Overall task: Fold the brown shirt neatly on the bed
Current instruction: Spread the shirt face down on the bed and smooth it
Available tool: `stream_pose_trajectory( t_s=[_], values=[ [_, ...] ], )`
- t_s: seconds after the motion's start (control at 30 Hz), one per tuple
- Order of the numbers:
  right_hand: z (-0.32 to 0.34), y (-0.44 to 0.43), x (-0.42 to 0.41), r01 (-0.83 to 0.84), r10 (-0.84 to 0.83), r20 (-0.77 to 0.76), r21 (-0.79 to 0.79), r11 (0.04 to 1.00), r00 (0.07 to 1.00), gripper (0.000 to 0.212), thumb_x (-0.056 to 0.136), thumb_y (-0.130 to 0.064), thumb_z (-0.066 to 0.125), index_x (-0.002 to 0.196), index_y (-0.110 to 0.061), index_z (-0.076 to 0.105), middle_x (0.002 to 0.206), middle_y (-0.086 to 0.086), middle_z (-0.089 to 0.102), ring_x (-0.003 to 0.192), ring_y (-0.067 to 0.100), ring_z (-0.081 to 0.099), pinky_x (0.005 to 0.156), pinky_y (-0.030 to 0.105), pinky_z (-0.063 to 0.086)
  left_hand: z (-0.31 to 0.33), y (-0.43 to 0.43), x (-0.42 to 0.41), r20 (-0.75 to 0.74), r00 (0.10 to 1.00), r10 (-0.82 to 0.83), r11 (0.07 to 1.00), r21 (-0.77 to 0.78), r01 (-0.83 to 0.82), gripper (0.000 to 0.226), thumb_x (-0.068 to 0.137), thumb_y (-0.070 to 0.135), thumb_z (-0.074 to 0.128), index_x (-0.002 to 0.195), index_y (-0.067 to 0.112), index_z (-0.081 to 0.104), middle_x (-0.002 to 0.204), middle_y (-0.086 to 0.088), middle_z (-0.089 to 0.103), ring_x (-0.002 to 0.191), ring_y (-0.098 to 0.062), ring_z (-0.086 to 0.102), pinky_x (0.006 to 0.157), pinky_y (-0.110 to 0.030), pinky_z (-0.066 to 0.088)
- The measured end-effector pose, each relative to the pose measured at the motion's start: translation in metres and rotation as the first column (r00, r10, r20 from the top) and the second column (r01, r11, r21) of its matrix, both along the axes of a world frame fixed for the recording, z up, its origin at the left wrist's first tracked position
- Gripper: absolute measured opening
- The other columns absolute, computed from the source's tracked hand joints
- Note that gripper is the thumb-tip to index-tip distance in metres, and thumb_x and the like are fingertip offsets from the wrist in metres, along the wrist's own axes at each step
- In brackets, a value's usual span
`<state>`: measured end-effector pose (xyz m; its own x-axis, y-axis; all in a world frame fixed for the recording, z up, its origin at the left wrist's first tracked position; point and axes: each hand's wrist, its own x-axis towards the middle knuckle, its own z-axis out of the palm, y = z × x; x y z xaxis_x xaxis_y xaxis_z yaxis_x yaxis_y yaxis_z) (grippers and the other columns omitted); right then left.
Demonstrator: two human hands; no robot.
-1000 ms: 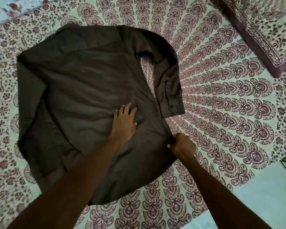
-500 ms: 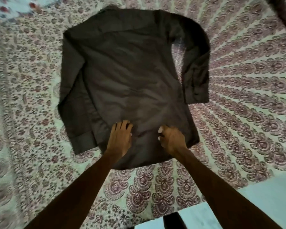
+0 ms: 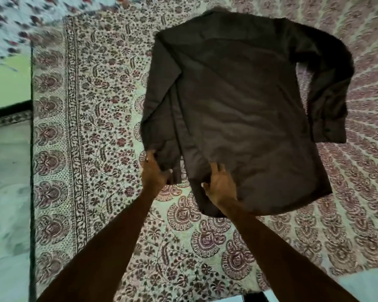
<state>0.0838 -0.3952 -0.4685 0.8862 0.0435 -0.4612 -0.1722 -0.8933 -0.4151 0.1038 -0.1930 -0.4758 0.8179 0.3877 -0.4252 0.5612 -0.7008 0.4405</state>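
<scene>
The brown shirt [image 3: 242, 110] lies spread back-up on the patterned bedsheet [image 3: 100, 131], collar at the far end. Its right sleeve [image 3: 327, 94] bends down along the right side. The left sleeve is folded in along the left edge, and my left hand [image 3: 154, 171] grips its cuff end at the lower left. My right hand [image 3: 219, 186] rests on the hem at the lower left of the shirt body, thumb tucked at the fabric edge, pinching it.
The bed's left edge [image 3: 32, 162] runs down the frame, with pale floor [image 3: 7, 192] beyond it. A floral cloth [image 3: 20, 22] lies at the far left corner. Open sheet surrounds the shirt in front and to the left.
My view has swung left, so the shirt sits further right. My left hand went from the shirt body to the left cuff; my right hand slid left along the hem.
</scene>
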Motion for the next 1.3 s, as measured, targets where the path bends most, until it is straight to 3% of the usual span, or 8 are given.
stream_pose_trajectory(
  t_s=[0.13, 0.33, 0.43, 0.6, 0.73, 0.97, 1.17, 1.3],
  values=[
    [0.004, 0.022, 0.006, 0.227, -0.231, -0.086, -0.05, 0.973, 0.969, 0.041, 0.084, -0.033, 0.067, 0.121, -0.014, 0.06, 0.118, 0.015, 0.065, 0.115, 0.036, 0.056, 0.098, 0.039, 0.044, 0.017, 0.035, 0.014, -0.038, 0.987, -0.157, 0.959, 0.235, 0.161, 0.063, 0.084, 0.01, 0.066, 0.139, 0.017, 0.038, 0.128, -0.017, 0.052, 0.107, -0.039, 0.059, 0.084, -0.048, 0.049],
    [0.012, 0.075, -0.007, 0.164, -0.161, -0.04, 0.107, 0.981, 0.986, 0.015, 0.081, -0.021, 0.064, 0.095, -0.025, 0.069, 0.108, 0.007, 0.066, 0.103, 0.029, 0.06, 0.085, 0.035, 0.051, 0.018, 0.16, 0.04, -0.075, 0.983, 0.166, 0.829, 0.551, -0.098, 0.08, 0.084, 0.033, 0.069, 0.148, 0.012, 0.026, 0.156, -0.02, 0.015, 0.138, -0.044, 0.025, 0.112, -0.056, 0.027],
    [0.009, 0.099, -0.015, 0.103, -0.086, -0.093, 0.19, 0.976, 0.992, 0.02, 0.086, -0.023, 0.06, 0.104, -0.027, 0.067, 0.104, 0.005, 0.071, 0.091, 0.026, 0.068, 0.078, 0.035, 0.055, 0.015, 0.178, 0.043, -0.021, 0.992, 0.122, 0.79, 0.607, -0.084, 0.079, 0.078, 0.033, 0.074, 0.142, 0.007, 0.034, 0.157, -0.02, 0.016, 0.14, -0.045, 0.023, 0.113, -0.059, 0.02],
    [0.001, 0.122, -0.03, 0.044, -0.013, -0.142, 0.212, 0.976, 0.99, 0.038, 0.084, -0.016, 0.058, 0.119, -0.029, 0.067, 0.112, 0.004, 0.072, 0.099, 0.024, 0.068, 0.085, 0.031, 0.053, 0.013, 0.125, 0.044, 0.152, 0.945, -0.291, 0.956, 0.091, 0.28, 0.021, 0.096, 0.016, 0.049, 0.11, 0.008, 0.061, 0.112, -0.017, 0.064, 0.103, -0.034, 0.061, 0.08, -0.035, 0.045],
    [-0.006, 0.128, -0.034, 0.048, -0.026, -0.125, 0.18, 0.982, 0.992, 0.043, 0.08, -0.013, 0.06, 0.119, -0.031, 0.065, 0.109, 0.006, 0.073, 0.095, 0.028, 0.069, 0.081, 0.033, 0.054, -0.002, 0.081, 0.058, -0.047, 0.979, -0.199, 0.944, -0.279, 0.179, 0.036, 0.091, 0.047, 0.054, 0.087, 0.013, 0.063, 0.088, -0.005, 0.069, 0.084, -0.024, 0.065, 0.069, -0.029, 0.042],
    [-0.011, 0.127, -0.039, -0.01, 0.02, -0.161, 0.061, 0.998, 0.987, 0.021, 0.084, -0.028, 0.062, 0.105, -0.026, 0.065, 0.102, 0.009, 0.072, 0.095, 0.032, 0.066, 0.078, 0.033, 0.05, -0.009, 0.076, 0.066, -0.087, 0.972, -0.218, 0.944, -0.27, 0.187, 0.018, 0.08, 0.022, 0.071, 0.085, 0.005, 0.072, 0.089, -0.012, 0.074, 0.086, -0.028, 0.069, 0.081, -0.035, 0.055],
    [-0.008, 0.125, -0.029, -0.045, 0.067, -0.239, 0.095, 0.994, 0.969, 0.021, 0.083, -0.04, 0.068, 0.101, -0.03, 0.069, 0.099, -0.003, 0.074, 0.091, 0.019, 0.068, 0.079, 0.027, 0.05, -0.011, 0.085, 0.062, -0.114, 0.951, -0.287, 0.882, -0.419, 0.216, 0.04, 0.084, 0.037, 0.07, 0.071, -0.001, 0.07, 0.068, -0.02, 0.07, 0.054, -0.023, 0.061, 0.061, -0.032, 0.052],
    [-0.009, 0.123, -0.018, -0.086, 0.111, -0.288, 0.098, 0.991, 0.951, 0.021, 0.085, -0.023, 0.057, 0.094, -0.033, 0.073, 0.096, -0.006, 0.075, 0.088, 0.02, 0.07, 0.082, 0.029, 0.055, -0.011, 0.077, 0.059, -0.099, 0.953, -0.285, 0.904, -0.358, 0.233, 0.021, 0.08, 0.029, 0.074, 0.08, 0.008, 0.074, 0.077, -0.011, 0.073, 0.074, -0.026, 0.069, 0.073, -0.032, 0.053]
  ],
)
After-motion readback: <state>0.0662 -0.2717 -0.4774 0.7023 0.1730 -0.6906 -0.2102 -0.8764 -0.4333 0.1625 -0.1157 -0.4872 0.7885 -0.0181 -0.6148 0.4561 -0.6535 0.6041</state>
